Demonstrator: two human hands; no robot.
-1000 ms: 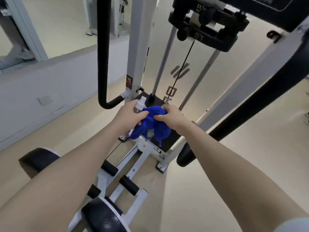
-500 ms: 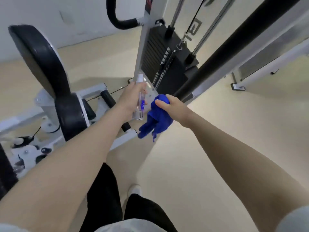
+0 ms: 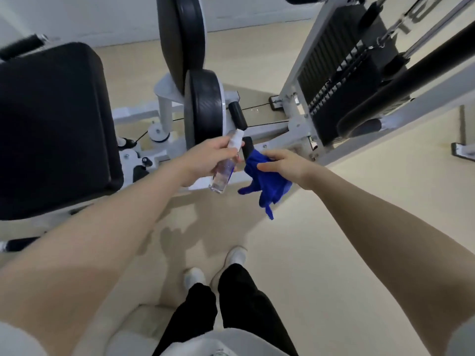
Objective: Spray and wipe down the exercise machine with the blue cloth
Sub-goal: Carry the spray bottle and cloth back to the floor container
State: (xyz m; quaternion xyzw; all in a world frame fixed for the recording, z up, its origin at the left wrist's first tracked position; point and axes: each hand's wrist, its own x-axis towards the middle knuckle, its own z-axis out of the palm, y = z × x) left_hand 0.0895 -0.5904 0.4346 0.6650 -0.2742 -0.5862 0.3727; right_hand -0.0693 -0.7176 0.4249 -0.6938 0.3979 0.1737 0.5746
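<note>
Now the view had swung down from the weight stack (image 3: 341, 80) to the padded rollers (image 3: 205, 109) — left hand (image 3: 205, 160) gripped the spray bottle (image 3: 226, 165), right hand (image 3: 280, 163) pinched the blue cloth (image 3: 264, 183) hanging just beside it — likely the next spot to spray.

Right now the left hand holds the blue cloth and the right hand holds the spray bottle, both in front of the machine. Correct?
Swapped. The head view shows the left hand gripping the spray bottle and the right hand holding the blue cloth, both in front of the machine.
</note>
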